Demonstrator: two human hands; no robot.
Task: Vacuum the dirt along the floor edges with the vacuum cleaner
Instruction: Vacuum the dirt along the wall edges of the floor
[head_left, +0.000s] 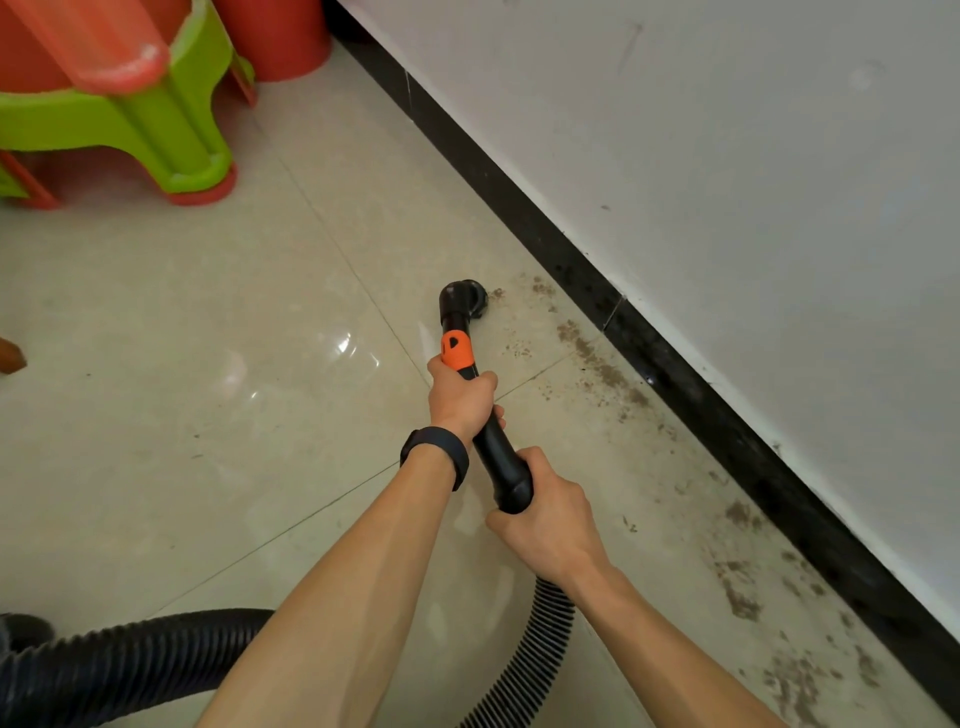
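A black vacuum wand (500, 452) with an orange collar (457, 351) points away from me across the tiled floor. Its round brush nozzle (465, 300) sits on the tile at the far end of a strip of brown dirt (602, 366). The dirt runs along the black skirting (675, 374) toward the lower right. My left hand (460, 397), a dark band on its wrist, grips the wand just below the orange collar. My right hand (550, 519) grips the wand's rear end, where the ribbed black hose (530, 654) joins.
The hose (119, 660) loops across the bottom left of the floor. A green and orange plastic stool (171, 130) and a red bucket (280, 36) stand at the far left. A white wall (753, 182) rises above the skirting. Glossy beige tile (208, 389) spreads to my left.
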